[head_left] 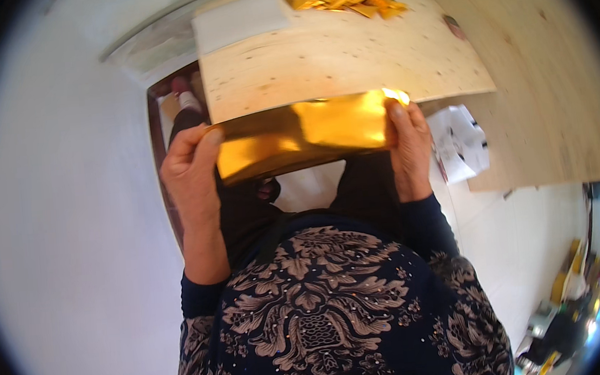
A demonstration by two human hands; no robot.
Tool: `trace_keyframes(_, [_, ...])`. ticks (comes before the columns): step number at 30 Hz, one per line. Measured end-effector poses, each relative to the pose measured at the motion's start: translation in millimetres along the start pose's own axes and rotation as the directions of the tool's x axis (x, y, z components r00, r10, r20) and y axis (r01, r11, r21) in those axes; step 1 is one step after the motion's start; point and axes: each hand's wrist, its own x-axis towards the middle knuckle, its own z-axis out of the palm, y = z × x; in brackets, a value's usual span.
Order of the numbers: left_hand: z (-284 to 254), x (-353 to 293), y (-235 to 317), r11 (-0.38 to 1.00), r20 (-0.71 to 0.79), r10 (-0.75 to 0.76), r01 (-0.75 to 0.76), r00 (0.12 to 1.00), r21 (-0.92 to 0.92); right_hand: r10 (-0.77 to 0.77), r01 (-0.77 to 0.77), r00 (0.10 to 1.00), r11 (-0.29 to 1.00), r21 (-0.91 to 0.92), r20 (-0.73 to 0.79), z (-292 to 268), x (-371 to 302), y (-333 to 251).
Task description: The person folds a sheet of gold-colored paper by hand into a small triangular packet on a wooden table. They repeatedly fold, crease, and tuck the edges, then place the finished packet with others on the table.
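Note:
A long strip of shiny gold foil paper [303,136] is stretched level above my lap, at the near edge of the wooden table. Its left end is pinched by my left hand [192,161], thumb on the near face. At the other end my right hand [409,136] grips the sheet in the same way, thumb on top. The fingers behind the foil are partly hidden. Light glares off the right part of the strip, and a darker reflection covers its upper left.
On the pale wooden table [332,58], a heap of folded gold foil pieces [349,0] lies at the far side. A whitish sheet [241,23] rests at the far left. A white bag [458,143] is right of my right hand, beside a wooden panel [542,133].

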Motion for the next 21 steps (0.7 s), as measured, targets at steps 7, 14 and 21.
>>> trace_keyframes(7, [-3.5, 0.4, -18.2, 1.0, -0.034, -0.024, 0.024, 0.999, -0.015, 0.004, 0.001, 0.999, 0.994, 0.111, -0.052, 6.4, 0.7, 3.8])
trace_keyframes(14, [0.8, 8.5, -28.8, 0.999, -0.042, -0.029, 0.027, 0.999, -0.043, -0.013, 0.012, 1.0, 0.998, 0.067, 0.016, 0.4, 8.1, 6.6])
trace_keyframes(21, [-3.6, 45.9, -65.0, 0.977, -0.041, -0.034, 0.042, 0.999, 0.211, -0.054, 0.066, 0.997, 0.972, -0.224, 0.058, 8.2, 48.9, 32.2])
